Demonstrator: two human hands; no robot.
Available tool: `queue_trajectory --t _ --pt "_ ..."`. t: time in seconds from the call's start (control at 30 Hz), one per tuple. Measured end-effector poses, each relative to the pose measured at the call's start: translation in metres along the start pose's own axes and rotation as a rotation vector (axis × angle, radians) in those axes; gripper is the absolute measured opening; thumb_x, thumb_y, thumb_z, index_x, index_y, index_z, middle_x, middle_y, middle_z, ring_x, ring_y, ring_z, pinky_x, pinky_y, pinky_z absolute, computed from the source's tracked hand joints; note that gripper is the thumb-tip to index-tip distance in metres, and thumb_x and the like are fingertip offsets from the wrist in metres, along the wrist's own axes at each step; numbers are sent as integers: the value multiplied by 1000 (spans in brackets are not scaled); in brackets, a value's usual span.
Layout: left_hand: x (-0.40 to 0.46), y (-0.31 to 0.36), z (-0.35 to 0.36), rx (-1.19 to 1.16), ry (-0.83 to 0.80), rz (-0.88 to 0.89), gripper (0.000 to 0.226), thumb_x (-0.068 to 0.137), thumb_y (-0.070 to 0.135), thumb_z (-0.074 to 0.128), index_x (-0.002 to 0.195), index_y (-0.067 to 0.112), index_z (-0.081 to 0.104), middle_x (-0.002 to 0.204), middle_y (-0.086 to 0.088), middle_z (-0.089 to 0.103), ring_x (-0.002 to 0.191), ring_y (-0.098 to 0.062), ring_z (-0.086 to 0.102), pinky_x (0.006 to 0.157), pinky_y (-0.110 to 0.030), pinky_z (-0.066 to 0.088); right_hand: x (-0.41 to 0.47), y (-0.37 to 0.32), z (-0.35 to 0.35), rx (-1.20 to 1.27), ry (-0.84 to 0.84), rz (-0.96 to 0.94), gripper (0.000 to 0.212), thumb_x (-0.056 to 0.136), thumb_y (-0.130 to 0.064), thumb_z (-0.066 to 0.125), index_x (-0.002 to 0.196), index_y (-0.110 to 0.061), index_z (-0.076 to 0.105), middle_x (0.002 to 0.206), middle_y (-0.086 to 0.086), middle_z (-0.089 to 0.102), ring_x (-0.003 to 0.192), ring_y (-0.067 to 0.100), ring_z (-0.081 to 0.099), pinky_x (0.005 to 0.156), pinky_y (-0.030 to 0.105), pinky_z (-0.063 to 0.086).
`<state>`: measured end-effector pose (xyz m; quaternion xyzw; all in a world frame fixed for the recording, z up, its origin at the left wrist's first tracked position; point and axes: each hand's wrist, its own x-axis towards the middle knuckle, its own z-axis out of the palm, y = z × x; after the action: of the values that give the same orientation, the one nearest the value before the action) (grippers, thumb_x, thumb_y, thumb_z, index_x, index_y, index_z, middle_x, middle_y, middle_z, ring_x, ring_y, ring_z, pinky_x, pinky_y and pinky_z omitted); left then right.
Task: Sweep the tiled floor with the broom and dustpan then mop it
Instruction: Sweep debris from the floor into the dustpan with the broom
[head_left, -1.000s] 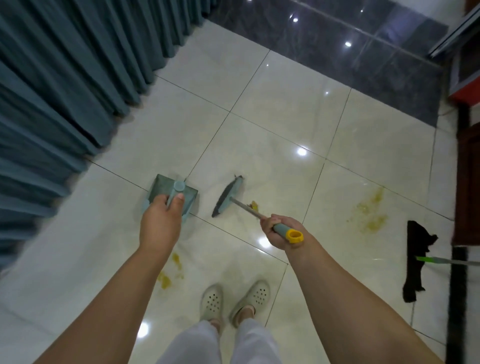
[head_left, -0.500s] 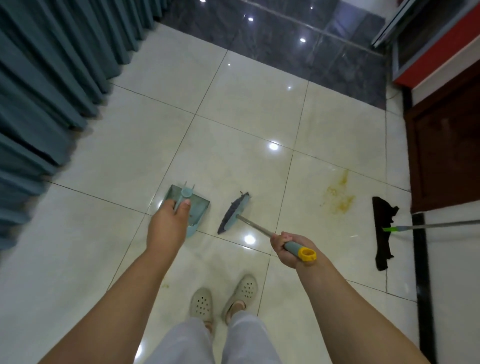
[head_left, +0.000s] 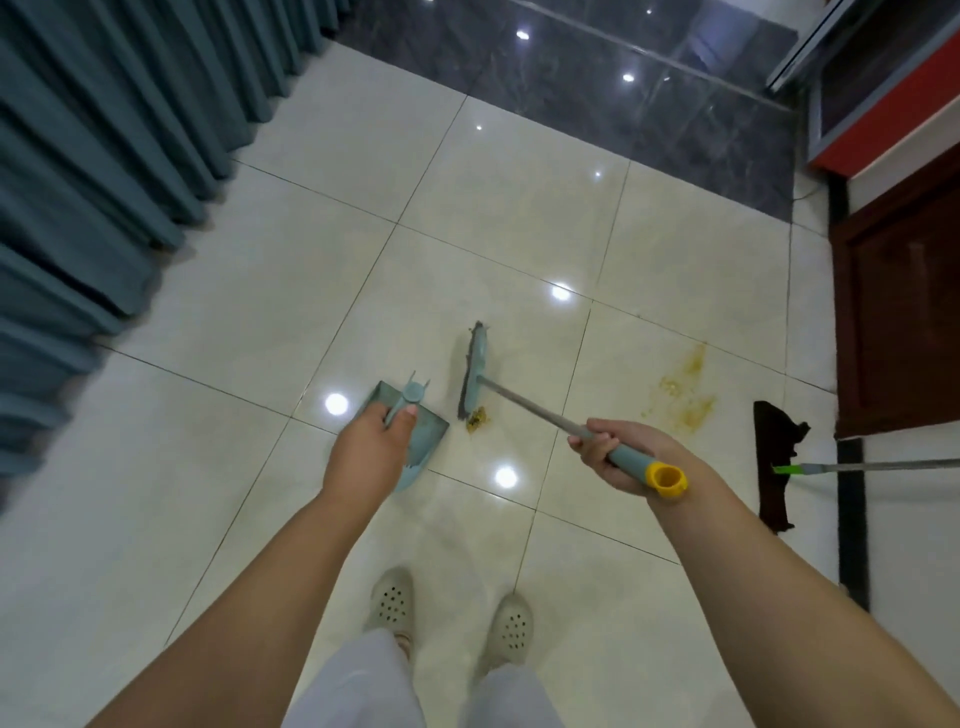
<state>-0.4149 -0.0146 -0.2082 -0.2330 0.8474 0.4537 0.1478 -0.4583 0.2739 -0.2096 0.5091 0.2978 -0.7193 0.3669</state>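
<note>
The left hand (head_left: 371, 457) grips the handle of the teal dustpan (head_left: 423, 434), fingers curled round it and thumb on top, with the pan held low over the cream tiled floor (head_left: 218, 332). The right hand (head_left: 621, 457) is wrapped round the grey grip of the broom (head_left: 519, 402), just below its yellow end cap (head_left: 667, 478); the metal shaft slants down and left to the teal brush head (head_left: 475, 371), which stands on edge just right of the dustpan. A small clump of yellowish dirt (head_left: 477, 417) lies at the near end of the brush head, between it and the pan. Farther right, a wider yellow smear (head_left: 680, 392) marks the tile, well apart from the broom. Beyond it the mop (head_left: 774, 462) lies on the floor, its dark cloth spread flat and its green-collared pole running off to the right edge. Grey-blue curtains (head_left: 93, 171) hang along the left, a dark glossy floor strip (head_left: 597, 78) crosses the top, and a brown wooden door (head_left: 904, 312) stands at right. The person's pale perforated clogs (head_left: 392, 600) are planted near the bottom.
</note>
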Motion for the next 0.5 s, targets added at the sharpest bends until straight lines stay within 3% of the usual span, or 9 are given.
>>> queue_trajectory --t 0.13,0.23,0.3,0.4,0.5 --pt "-12 8 16 -127 -48 -69 31 94 41 48 71 21 49 65 0 52 52 -13 44 47 -25 33 13 -31 7 -481 164 -15 24 102 -18 39 91 1 48 37 5 45 22 8 37 26 12 35" --pt "-23 13 32 -175 -74 -99 30 94 42 48 75 19 52 63 1 50 49 -11 41 45 -24 32 30 -40 0 -740 293 -110 14 100 -13 42 103 1 43 59 14 56 22 9 37 27 11 34" --pt "-29 15 44 -178 -65 -112 31 93 43 48 78 16 54 62 1 49 48 -12 40 45 -25 31 42 -44 -7 -860 357 -166 16 100 -12 45 107 2 42 72 16 55 32 11 40 28 12 35" --pt "-38 14 62 -189 -28 -143 36 94 44 48 83 11 56 59 1 49 44 -11 41 43 -23 31 55 -53 -15 -941 400 -178 18 99 -11 47 110 3 43 74 18 52 46 13 39 28 10 35" --pt "-47 12 79 -212 -7 -160 37 94 43 47 84 8 57 55 4 49 38 -5 41 42 -23 32 66 -63 -25 -972 418 -208 29 99 -9 47 124 4 45 74 18 51 49 14 39 28 10 35"
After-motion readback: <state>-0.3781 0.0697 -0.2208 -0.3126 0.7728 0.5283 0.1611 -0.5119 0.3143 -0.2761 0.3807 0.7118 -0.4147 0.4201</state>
